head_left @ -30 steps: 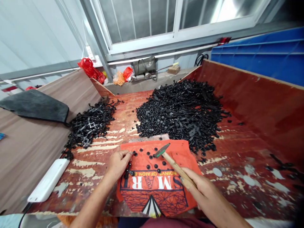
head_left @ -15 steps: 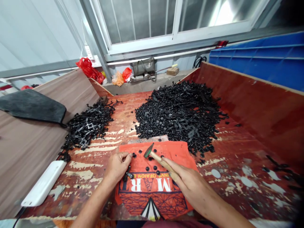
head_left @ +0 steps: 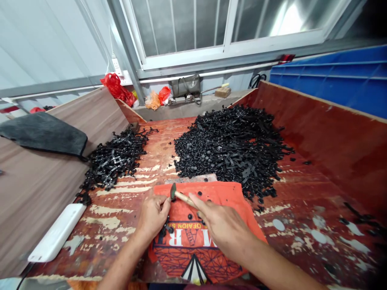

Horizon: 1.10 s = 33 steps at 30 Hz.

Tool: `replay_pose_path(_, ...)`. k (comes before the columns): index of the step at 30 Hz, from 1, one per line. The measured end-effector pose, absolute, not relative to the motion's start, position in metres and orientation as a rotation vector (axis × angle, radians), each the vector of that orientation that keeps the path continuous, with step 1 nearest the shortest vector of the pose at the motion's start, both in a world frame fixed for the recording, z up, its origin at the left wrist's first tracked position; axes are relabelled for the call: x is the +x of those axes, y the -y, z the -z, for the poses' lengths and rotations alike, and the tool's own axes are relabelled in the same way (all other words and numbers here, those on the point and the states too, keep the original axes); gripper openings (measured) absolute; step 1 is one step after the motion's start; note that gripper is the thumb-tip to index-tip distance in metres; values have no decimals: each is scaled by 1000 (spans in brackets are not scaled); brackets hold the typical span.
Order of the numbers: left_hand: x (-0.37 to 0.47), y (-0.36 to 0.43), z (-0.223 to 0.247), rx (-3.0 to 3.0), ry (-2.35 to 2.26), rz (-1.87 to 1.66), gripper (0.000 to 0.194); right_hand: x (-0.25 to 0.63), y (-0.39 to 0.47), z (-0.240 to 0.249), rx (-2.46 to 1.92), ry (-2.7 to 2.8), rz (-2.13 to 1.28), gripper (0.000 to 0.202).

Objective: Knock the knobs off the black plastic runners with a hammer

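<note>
My right hand (head_left: 222, 225) is wrapped round the wooden handle of a small hammer (head_left: 184, 199). The hammer's dark green head is beside the fingertips of my left hand (head_left: 154, 215), over the left part of an orange printed cloth (head_left: 217, 193). The thumb and forefinger of my left hand are pinched together on a small black part, mostly hidden by the fingers and the hammer head. Several round black pieces (head_left: 190, 216) lie scattered on the cloth. Linked black parts (head_left: 165, 230) hang or lie just below my left hand.
A large heap of black parts (head_left: 229, 141) lies behind the cloth, and a smaller heap (head_left: 116, 157) to the left. At the left are a white device (head_left: 57, 233) and a dark grey pad (head_left: 45, 133). Wooden boards (head_left: 326, 125) wall both sides; a blue crate (head_left: 332, 80) stands right.
My right hand has moved left with the hammer, bringing its head from mid-cloth to my left fingertips. My left hand stays nearly in place. The whole view has shifted slightly.
</note>
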State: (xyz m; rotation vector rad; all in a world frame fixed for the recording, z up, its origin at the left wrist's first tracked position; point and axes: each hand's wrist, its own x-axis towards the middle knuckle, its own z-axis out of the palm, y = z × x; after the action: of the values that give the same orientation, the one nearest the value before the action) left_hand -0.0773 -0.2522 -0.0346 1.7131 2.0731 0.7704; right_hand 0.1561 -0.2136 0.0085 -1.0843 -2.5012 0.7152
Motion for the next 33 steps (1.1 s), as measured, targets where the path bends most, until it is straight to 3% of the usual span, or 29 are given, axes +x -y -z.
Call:
replay_pose_path(13, -80, 250, 38, 1721, -2029, -827, 41, 155, 212, -7, -1119, 2573, -730, 69)
replay_pose_path(22, -90, 254, 42, 1432, -1950, -867, 44, 176, 206, -30, -1165, 2366, -916, 59)
replay_pose_path(33, -84, 250, 43, 1638, -2069, -692, 44, 184, 211, -17, -1203, 2353, -968, 63)
